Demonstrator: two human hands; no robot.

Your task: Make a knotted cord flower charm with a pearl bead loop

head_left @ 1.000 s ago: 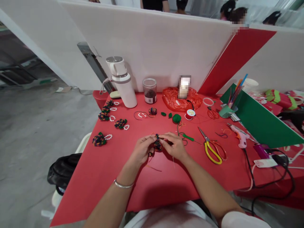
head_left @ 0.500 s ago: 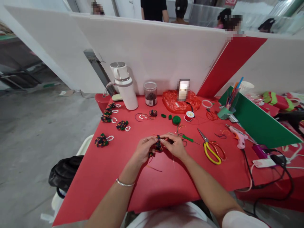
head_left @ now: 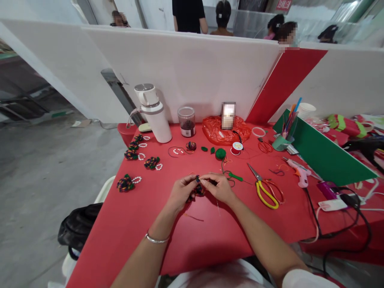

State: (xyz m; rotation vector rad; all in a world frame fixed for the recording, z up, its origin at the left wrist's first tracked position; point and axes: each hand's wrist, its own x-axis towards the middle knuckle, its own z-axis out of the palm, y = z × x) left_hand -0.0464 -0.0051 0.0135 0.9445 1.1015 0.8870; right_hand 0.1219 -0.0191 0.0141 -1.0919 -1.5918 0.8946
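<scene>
Head view slightly higher than before, both hands [head_left: 182,193] [head_left: 222,188] in narrow pinches on the multicoloured yarn piece [head_left: 199,191].

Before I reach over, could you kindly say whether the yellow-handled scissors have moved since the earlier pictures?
No, the yellow-handled scissors lie in the same spot relative to the green board.

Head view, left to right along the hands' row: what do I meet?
Multicoloured yarn ornament with white beaded loop, left hand, dark multicoloured yarn piece, right hand, metal scissors with yellow and red handles, pink glue gun.
</scene>
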